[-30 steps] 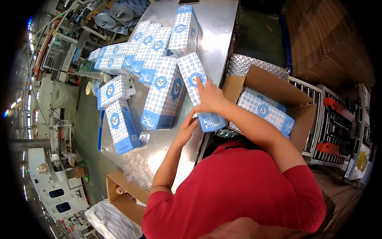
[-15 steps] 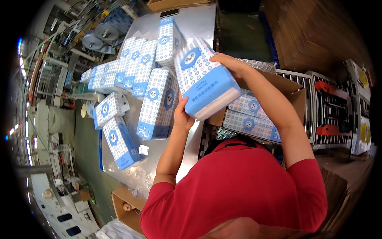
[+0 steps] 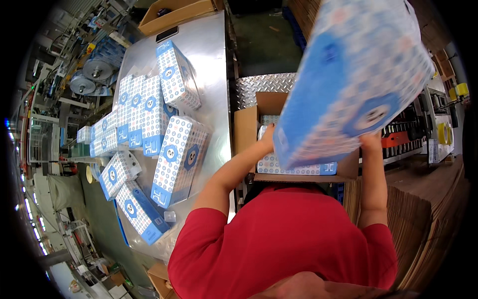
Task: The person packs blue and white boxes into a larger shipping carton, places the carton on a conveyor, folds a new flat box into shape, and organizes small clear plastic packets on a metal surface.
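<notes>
The right hand [image 3: 371, 143] grasps a pack [image 3: 351, 87] over the right-side carton [image 3: 246, 130], apparently mid-loading; the left hand's [image 3: 269, 139] grip is hidden. Lowering calls for alignment.

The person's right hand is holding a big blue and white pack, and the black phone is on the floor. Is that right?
Not quite: the black phone isn't on the floor. The head view shows it lying on the metal table. The person's right hand is indeed holding the big blue and white pack.
</notes>
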Demonstrator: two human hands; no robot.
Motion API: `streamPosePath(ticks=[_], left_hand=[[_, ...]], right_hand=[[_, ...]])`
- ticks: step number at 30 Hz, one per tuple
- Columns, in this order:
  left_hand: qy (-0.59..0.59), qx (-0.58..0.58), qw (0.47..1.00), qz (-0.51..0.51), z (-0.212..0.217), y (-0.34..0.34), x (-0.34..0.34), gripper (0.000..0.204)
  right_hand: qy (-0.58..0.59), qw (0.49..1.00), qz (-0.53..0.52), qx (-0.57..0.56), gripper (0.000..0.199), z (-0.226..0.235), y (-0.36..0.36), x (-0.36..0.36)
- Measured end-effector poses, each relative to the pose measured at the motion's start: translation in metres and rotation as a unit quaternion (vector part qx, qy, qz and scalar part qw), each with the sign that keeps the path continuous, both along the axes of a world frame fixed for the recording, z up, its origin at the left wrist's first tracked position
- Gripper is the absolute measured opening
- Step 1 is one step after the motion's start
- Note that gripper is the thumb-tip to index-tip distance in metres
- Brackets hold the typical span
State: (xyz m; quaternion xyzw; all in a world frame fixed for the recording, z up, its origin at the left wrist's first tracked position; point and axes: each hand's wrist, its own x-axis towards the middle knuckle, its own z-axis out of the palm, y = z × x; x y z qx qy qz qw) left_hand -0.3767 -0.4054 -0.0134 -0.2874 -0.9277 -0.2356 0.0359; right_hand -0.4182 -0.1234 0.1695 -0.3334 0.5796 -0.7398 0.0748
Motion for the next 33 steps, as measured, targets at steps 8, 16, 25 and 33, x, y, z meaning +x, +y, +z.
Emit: streamPosePath(ticks=[8, 16, 25, 33], left_hand=[[0.06, -0.056, 0.996, 0.036, 0.008, 0.01, 0.035, 0.041], [-0.089, -0.001, 0.964, 0.249, 0.019, -0.002, 0.027, 0.072], [-0.245, 0.285, 0.832, 0.408, -0.083, -0.029, 0.068, 0.063], [-0.402, 0.268, 0.773, 0.411, -0.064, -0.007, 0.075, 0.058]], right_hand=[[0.377, 0.602, -0.029, 0.704, 0.067, -0.087, -0.015, -0.036], [0.258, 0.689, -0.036, 0.676, 0.072, -0.157, -0.065, -0.013], [0.081, 0.73, -0.37, 0.569, 0.062, -0.028, 0.045, -0.028], [-0.086, 0.771, 0.153, 0.612, 0.115, -0.13, 0.05, -0.006]])
